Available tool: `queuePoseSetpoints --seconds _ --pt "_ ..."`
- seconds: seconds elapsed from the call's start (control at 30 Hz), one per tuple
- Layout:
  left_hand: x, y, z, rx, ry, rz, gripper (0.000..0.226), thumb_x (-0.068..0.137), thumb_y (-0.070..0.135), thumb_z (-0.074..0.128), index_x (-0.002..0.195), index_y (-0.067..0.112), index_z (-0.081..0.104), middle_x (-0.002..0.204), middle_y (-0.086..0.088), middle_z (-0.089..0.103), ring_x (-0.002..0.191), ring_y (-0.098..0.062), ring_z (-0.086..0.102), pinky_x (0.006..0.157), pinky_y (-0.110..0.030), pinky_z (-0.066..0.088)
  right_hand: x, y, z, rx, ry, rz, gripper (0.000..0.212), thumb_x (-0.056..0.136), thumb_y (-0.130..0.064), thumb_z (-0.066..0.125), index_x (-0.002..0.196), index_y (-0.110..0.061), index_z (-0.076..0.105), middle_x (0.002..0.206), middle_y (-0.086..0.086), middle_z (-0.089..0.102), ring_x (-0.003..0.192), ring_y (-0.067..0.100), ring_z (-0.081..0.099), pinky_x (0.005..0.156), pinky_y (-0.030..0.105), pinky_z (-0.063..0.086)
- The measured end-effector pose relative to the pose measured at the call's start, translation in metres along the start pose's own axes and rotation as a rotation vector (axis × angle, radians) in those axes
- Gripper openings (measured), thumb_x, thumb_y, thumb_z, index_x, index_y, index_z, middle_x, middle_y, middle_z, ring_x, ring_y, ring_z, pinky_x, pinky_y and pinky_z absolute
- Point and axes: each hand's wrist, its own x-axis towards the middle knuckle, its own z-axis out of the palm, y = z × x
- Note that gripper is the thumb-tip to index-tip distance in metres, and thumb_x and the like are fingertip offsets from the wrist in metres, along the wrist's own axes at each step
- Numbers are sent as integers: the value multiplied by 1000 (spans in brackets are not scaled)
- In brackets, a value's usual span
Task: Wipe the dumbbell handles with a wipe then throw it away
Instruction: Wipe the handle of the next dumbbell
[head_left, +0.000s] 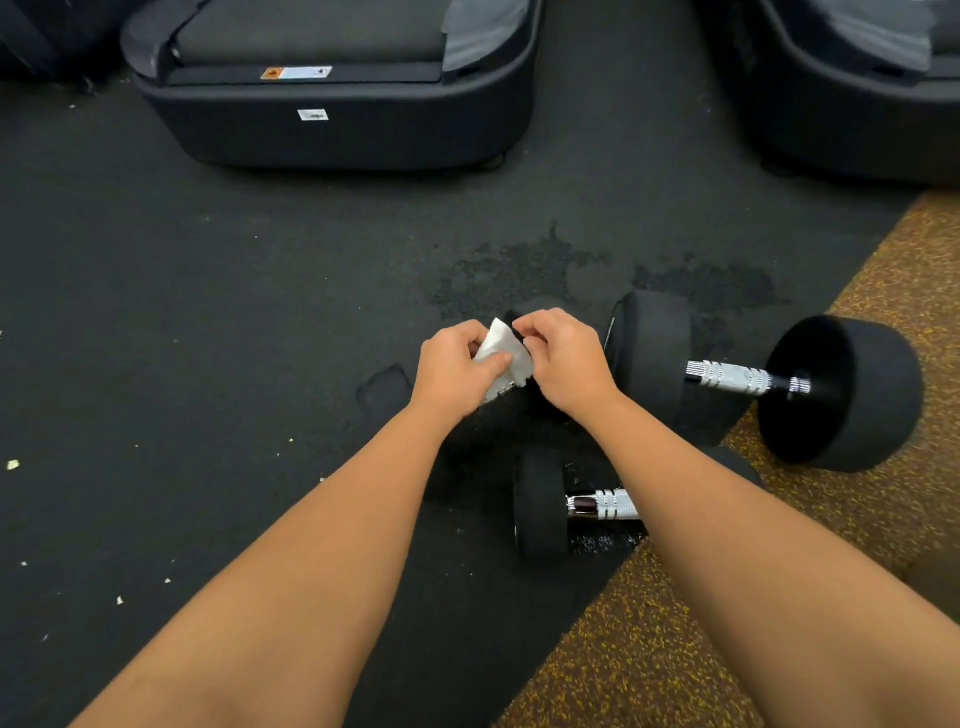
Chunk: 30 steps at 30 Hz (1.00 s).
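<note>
Floor: black rubber matting (208, 312), with a yellow-flecked brown strip (675, 649) cutting diagonally across the right side.

Two black-headed dumbbells with ridged chrome handles lie on their sides. The far dumbbell (727, 376) straddles the seam, left head on black, right head on the flecked strip. The near dumbbell (602, 504) lies at the seam, and only its left head and part of the handle show. Darker blotches (519, 270) mark the matting beyond them. A flat dark shape (384, 395) lies left of centre, too dim to identify. Pale scraps (13, 464) are scattered at left. Two dark machine bases (332, 119) (857, 130) stand along the far edge.
</note>
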Motion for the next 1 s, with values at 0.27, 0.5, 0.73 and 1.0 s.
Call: queuePoseSetpoints --seconds 0.27,0.5,0.73,1.0 --pt "8 0 16 129 162 -46 15 94 14 48 88 12 35 83 -4 51 76 -24 49 65 -35 37 4 20 -9 -371 -46 -87 46 90 -9 55 135 -3 45 139 15 46 130 37 38 105 48 36" --pt "5 -4 46 382 -2 -58 22 89 2 45 109 9 38 90 -13 58 76 -30 53 64 -38 38 0 31 -5 -451 -247 -83 57 99 -15 38 148 -4 12 158 13 5 146 33 -3 118 46 10" --pt "4 -25 76 627 -174 74 54 87 12 47 139 4 35 137 -14 42 126 -33 38 106 -44 31 -2 39 0 -448 -225 -103 60 99 -15 37 150 -7 7 159 10 1 146 29 -7 119 42 6" --pt "13 -23 84 668 -241 12 64 96 20 41 150 4 11 158 -16 9 145 -36 3 118 -47 10 -2 39 -2 -263 -195 -55 52 100 -17 36 149 -11 18 159 3 8 147 23 -5 117 47 1"
